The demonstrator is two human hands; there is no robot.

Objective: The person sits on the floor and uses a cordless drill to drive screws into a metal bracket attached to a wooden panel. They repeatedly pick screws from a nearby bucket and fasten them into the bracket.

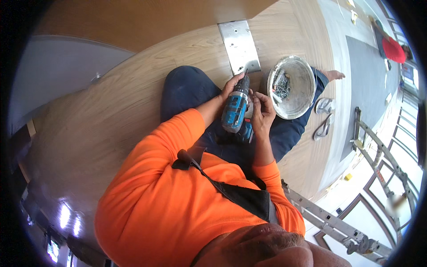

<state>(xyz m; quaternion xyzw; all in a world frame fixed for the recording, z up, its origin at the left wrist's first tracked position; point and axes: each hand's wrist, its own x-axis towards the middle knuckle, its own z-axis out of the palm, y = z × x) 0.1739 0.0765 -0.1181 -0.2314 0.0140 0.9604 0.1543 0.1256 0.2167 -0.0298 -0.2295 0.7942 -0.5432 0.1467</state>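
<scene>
A blue and black cordless drill (pixel 235 109) lies over my lap with its chuck pointing away from me. My left hand (pixel 228 87) is closed around its front end by the chuck. Just right of the drill, my right hand (pixel 263 110) has its thumb and fingers pinched together; whatever they hold is too small to name. Beyond the drill's bit, a flat metal plate (pixel 240 46) with several holes lies on the wooden floor, its near end close to the bit. A whitish, stained bucket (pixel 303 100) stands right of my right hand, with loose screws (pixel 282 85) inside.
A brown wooden panel (pixel 133 20) rises at the far left beside the plate. Sandals (pixel 324 120) lie right of my leg. Metal ladders (pixel 338 218) stand to the right. Another person in a red top (pixel 393 50) is at the far right.
</scene>
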